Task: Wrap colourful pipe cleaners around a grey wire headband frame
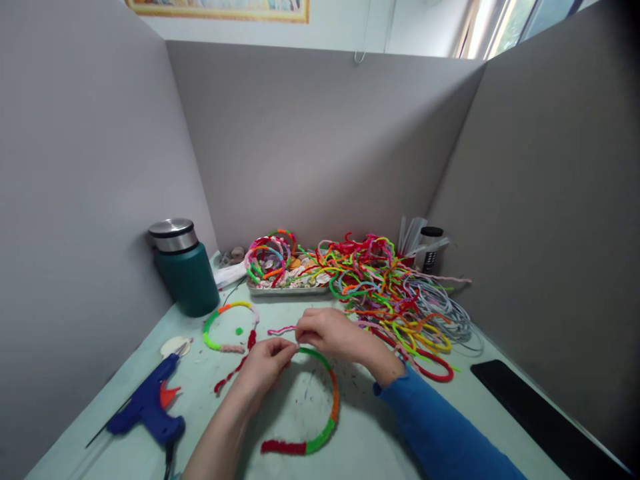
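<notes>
A person's left hand and right hand meet fingertip to fingertip over a pale green table, each with thumb and finger pinching the upper end of an open hoop, where a small pale bit shows between them. Banded in green, orange and dark red, the hoop curves down to the right beneath the hands, its fuzzy red end toward the person. A pink strand lies just beside the right hand; near the left hand rest a dark red strand and a second, multicoloured hoop around a green dot. Farther left are a blue glue gun and a dark green bottle. Beyond the hands, a metal tray bears more bright rings, beside a tangled heap of coloured strands and a coil of grey cord, while a flat black object lies at far right
</notes>
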`<state>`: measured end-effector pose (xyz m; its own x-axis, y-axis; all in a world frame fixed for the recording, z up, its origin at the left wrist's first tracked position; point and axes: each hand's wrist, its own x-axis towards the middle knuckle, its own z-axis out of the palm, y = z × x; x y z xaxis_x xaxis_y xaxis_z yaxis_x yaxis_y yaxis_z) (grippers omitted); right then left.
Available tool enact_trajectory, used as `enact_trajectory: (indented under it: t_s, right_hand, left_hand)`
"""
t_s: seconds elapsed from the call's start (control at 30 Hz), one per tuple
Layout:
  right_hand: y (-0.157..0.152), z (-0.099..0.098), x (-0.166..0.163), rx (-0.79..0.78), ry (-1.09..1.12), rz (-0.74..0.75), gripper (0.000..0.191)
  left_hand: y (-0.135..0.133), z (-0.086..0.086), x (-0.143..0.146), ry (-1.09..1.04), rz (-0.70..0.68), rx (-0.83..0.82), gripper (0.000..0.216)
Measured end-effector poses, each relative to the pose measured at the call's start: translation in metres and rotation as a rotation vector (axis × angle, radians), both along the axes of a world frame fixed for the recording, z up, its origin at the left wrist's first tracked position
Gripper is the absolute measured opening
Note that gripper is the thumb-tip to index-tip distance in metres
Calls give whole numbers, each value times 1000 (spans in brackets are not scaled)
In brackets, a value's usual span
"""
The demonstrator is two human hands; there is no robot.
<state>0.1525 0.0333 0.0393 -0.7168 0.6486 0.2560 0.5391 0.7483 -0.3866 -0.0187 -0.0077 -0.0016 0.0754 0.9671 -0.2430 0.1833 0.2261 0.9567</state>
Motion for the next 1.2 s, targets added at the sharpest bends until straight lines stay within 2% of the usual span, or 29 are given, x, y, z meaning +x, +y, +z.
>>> enact_trajectory:
  t_s: [0.37,0.7,0.97,1.2]
  right_hand:
    - [2,-2,2,-3,-7,36,12]
    - [2,-1,3,-20,-25,63,12]
    - [7,-2,3,-108,7,89,12]
    - [12,-3,5,-288,135,70,11]
  left_hand:
    - [3,-5,-1,15,-29,23,33]
    - [3,-4,-2,127,-25,142,22]
    - [5,-3,-3,221,-66,180,24]
    - [3,1,-3,320,-51,284,21]
